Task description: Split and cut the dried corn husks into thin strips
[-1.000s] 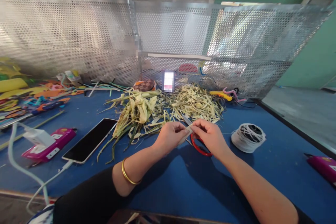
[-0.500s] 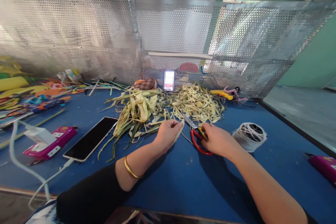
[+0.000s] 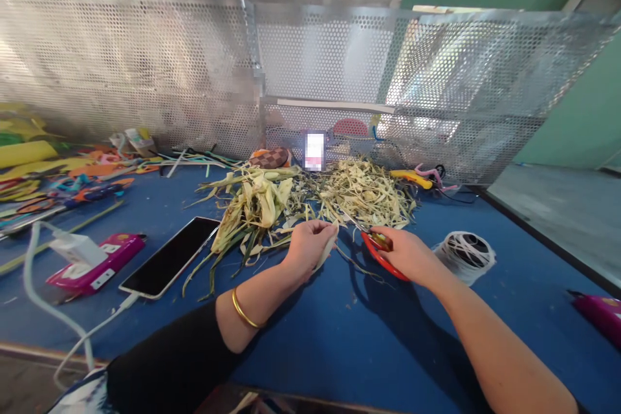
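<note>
My left hand [image 3: 310, 247] is closed in a pinch on a pale strip of dried husk [image 3: 328, 250], which hangs down past the fingers. In my right hand [image 3: 405, 251] is a pair of scissors with red handles [image 3: 383, 261], the blades pointing up and left toward the husk piles. The fingers partly cover the handles. Beyond my left hand lies a bunch of larger husk leaves [image 3: 262, 200]. A heap of cut husk scraps [image 3: 366, 191] rests behind the scissors. To the right of my right hand stands a spool of white thread [image 3: 466, 256].
On the left lie a smartphone [image 3: 172, 257] on a cable, a magenta power strip [image 3: 99, 265] with a white charger, and colourful strips [image 3: 87, 174]. A yellow-handled tool [image 3: 411, 178] is at the back. A perforated metal screen [image 3: 320, 52] borders the blue table [image 3: 310, 349].
My right hand has let go of the husk strip, moved right, and picked up the scissors from the table. My left hand has kept hold of the strip, shifting slightly left.
</note>
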